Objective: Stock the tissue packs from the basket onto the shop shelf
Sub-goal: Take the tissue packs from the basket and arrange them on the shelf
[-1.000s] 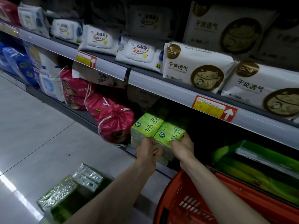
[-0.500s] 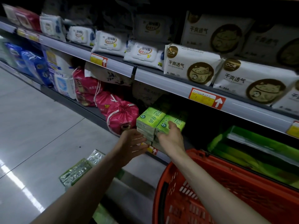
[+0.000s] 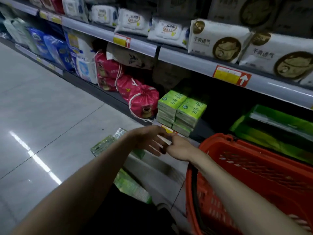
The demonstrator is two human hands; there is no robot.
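Two stacks of green tissue packs [image 3: 182, 111] stand side by side at the front of the lower shelf [image 3: 111, 94]. Both hands hover just in front of and below them, touching no pack. My left hand [image 3: 149, 139] has its fingers spread and relaxed. My right hand [image 3: 179, 148] sits beside it with fingers loosely curled downward and nothing visible in it. The red basket [image 3: 220, 143] stands at the lower right under my right forearm, its black handle [image 3: 194, 184] hanging down.
More wrapped green packs [image 3: 105, 145] lie on the floor tiles under my left arm. Pink drawstring bags [image 3: 144, 100] sit left of the stacks. Large green packs [image 3: 271, 126] lie to the right. White packs [image 3: 216, 39] fill the upper shelf.
Both hands let go of the top green packs and drew back from the shelf toward me. The two stacks now stand free. The camera view shifted slightly right.
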